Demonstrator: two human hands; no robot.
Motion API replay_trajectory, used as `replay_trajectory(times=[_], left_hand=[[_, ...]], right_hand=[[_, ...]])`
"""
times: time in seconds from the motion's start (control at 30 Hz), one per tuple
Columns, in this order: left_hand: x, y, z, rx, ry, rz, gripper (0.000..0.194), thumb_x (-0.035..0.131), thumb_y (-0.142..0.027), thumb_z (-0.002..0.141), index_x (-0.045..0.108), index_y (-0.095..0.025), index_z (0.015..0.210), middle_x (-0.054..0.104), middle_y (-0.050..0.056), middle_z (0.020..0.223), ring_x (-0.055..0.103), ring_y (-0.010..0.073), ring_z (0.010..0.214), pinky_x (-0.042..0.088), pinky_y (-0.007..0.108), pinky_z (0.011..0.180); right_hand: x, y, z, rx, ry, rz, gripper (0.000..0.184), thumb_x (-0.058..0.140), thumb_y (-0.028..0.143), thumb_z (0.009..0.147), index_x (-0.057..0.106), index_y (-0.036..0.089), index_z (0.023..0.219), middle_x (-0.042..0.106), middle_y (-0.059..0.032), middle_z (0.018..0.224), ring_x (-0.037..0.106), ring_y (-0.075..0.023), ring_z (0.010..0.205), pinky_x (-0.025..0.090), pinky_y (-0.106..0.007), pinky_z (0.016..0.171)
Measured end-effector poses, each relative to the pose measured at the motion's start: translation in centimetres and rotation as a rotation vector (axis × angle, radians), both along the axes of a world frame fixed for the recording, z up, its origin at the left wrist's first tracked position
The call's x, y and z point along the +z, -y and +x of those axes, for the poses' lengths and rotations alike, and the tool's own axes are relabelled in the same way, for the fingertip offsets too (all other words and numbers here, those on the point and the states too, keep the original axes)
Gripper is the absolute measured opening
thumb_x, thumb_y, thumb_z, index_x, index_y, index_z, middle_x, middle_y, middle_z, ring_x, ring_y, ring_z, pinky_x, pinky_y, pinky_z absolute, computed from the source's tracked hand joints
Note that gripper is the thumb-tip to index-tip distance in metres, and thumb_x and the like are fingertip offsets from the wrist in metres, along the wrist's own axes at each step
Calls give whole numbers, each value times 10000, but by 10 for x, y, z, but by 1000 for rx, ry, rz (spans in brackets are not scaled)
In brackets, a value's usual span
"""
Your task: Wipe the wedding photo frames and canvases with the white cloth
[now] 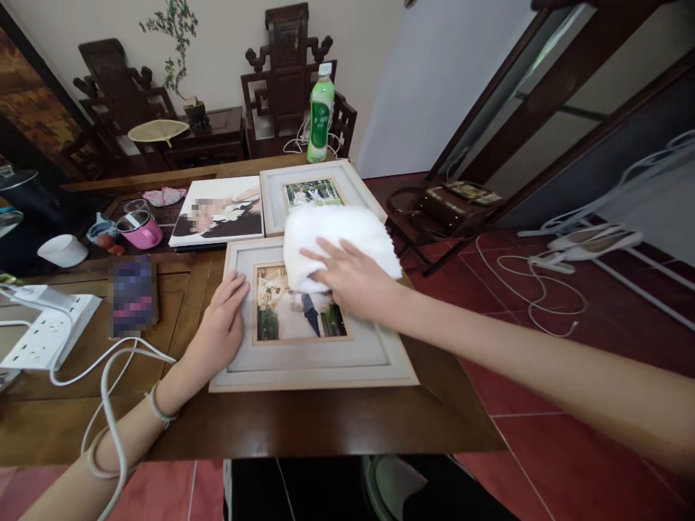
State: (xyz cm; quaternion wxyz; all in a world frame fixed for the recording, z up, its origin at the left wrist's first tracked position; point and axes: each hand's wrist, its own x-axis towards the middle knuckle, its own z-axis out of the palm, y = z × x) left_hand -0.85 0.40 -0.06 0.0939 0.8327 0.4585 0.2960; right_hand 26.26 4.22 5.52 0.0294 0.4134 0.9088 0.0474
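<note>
A light wooden picture frame [320, 378] with a wedding photo [296, 322] lies flat near the table's front edge. My left hand [220, 329] grips its left side, fingers resting on the rim. Under my right hand [358, 278] is a folded white towel [337, 226], pressed onto the upper right of this frame; the fingers are bent into the cloth. The towel hides part of the photo and reaches over the lower edge of a second picture frame [352, 174] behind. Left of that second frame lies a white-edged photo panel [222, 210].
A green bottle [321, 116] stands at the table's back edge. On the left are a power strip [51, 333] with white cables, a blurred dark packet [133, 295], a white cup [62, 250] and a pink mug [140, 230]. A brown bag [448, 205] sits off the table's right side.
</note>
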Motion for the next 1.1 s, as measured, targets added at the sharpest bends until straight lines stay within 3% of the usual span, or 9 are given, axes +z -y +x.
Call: replay_trajectory(times=[0.1,0.17,0.3,0.5,0.63,0.73,0.87,1.0,1.1], left_hand=[[1,0,0,7,5,-11,489,363,-92,934,511,-157,1395,499,156,1469,341,280,1455,306,539,1189],[1,0,1,11,2,-14,484,358,-91,934,517,-137,1388,502,170,1464,345,280,1454,308,535,1189],[1,0,2,10,-6,10,467,350,-93,937,530,-99,1368,512,197,1447,356,285,1448,321,530,1184],[0,-1,1,2,-16,4,487,363,-90,927,518,-134,1386,508,172,1459,349,285,1451,317,543,1183],[0,-2,0,9,-30,0,492,364,-89,922,512,-131,1389,506,171,1460,350,283,1451,317,544,1183],[0,-1,0,3,-35,3,491,365,-89,921,510,-132,1388,505,173,1461,349,282,1452,318,549,1181],[1,-1,-1,-5,-42,-3,490,354,-85,926,507,-118,1390,490,189,1469,333,286,1459,306,557,1182],[2,0,0,-4,-29,-5,481,351,-88,929,516,-102,1381,497,200,1458,336,289,1457,310,547,1183],[2,0,0,-4,-21,-5,475,351,-86,930,526,-107,1371,504,195,1452,347,284,1452,314,540,1184]], right_hand=[[3,-20,-5,-61,28,14,520,544,-21,777,637,129,1266,310,-125,1592,233,-426,1452,302,-641,1102],[5,-15,-10,-69,53,-23,503,535,-25,777,648,119,1246,316,-137,1588,224,-451,1447,291,-671,1089],[13,26,-16,-15,49,-123,478,506,-40,768,683,107,1187,370,-156,1555,259,-460,1431,286,-685,1082],[26,96,-9,133,-19,-436,347,685,76,657,756,212,967,529,-127,1449,464,-461,1311,451,-647,969],[27,110,-1,157,-142,-411,309,606,52,710,756,234,909,605,-75,1376,537,-379,1274,502,-556,971],[23,92,8,112,-146,-334,486,531,-44,665,739,184,1039,554,-97,1428,457,-356,1352,435,-556,1062],[9,37,19,13,-122,-128,585,487,-97,656,696,114,1161,328,-168,1571,262,-381,1450,274,-604,1148],[0,-13,15,-88,-71,22,607,489,-81,728,623,113,1287,281,-161,1596,198,-448,1455,273,-692,1100],[0,-23,6,-92,-3,7,579,471,-94,745,638,111,1260,307,-171,1584,220,-476,1439,279,-725,1065]])
